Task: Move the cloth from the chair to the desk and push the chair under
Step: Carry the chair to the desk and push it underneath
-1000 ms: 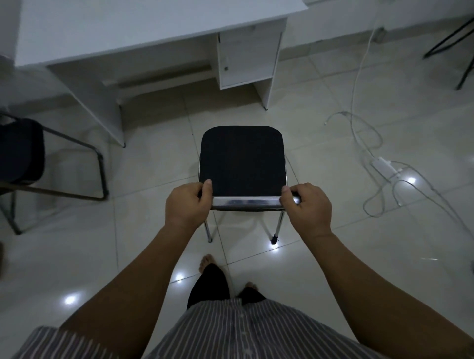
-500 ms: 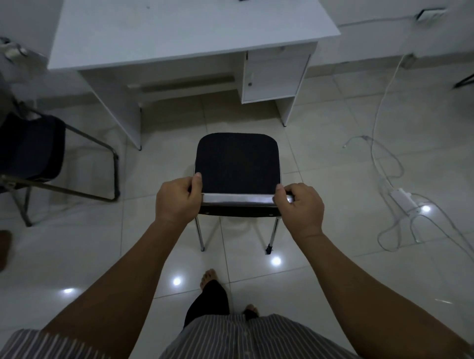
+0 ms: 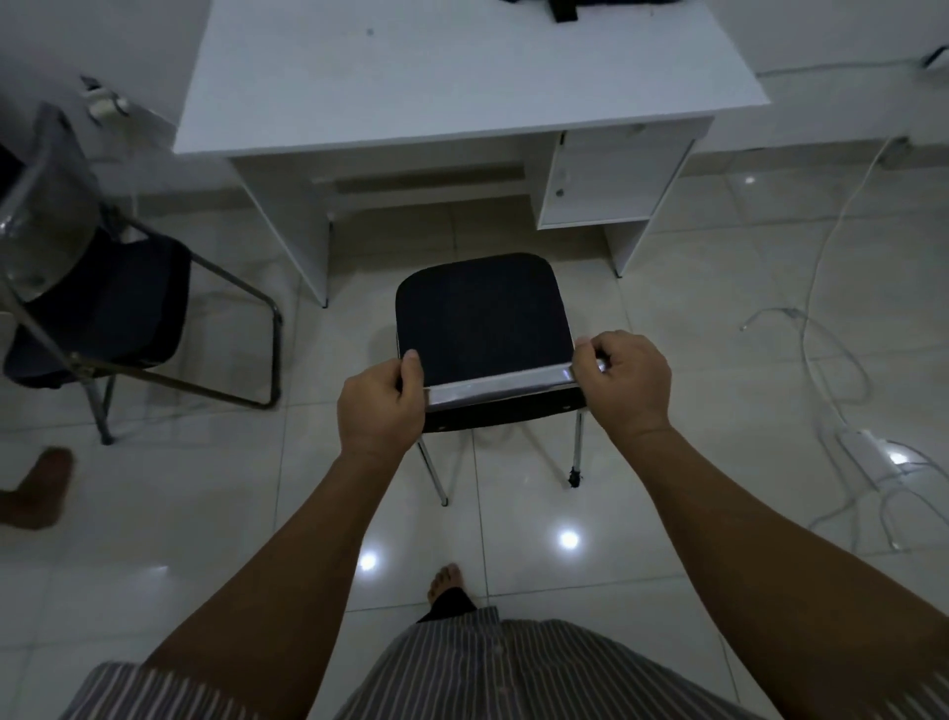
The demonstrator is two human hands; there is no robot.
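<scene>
I have both hands on the chair (image 3: 482, 313) — the left hand (image 3: 380, 406) wraps the left end of its chrome back rail (image 3: 500, 385), the right hand (image 3: 621, 380) wraps the right end, fingers curled tight over the bar. The seat is bare, and something dark lies at the far edge of the desk (image 3: 462, 82), cut off by the top of the frame; I judge that to be the cloth (image 3: 565, 6), though too little of it shows to be sure. If so, the first half is done and only the push is left.

The chair stands on the floor just short of the desk, its front edge near the opening between the left leg panel (image 3: 292, 226) and the drawer unit (image 3: 611, 174), not yet under the top. It sits roughly in line with that gap, turned a little to the right as I see it, so I reckon the push wants a slight correction to keep clear of the drawer unit.

Around it: a second chair (image 3: 102, 308) to the left, well apart; white cables (image 3: 832, 370) and a power brick (image 3: 868, 452) on the tiles to the right, off the path. Nothing lies between chair and desk.
</scene>
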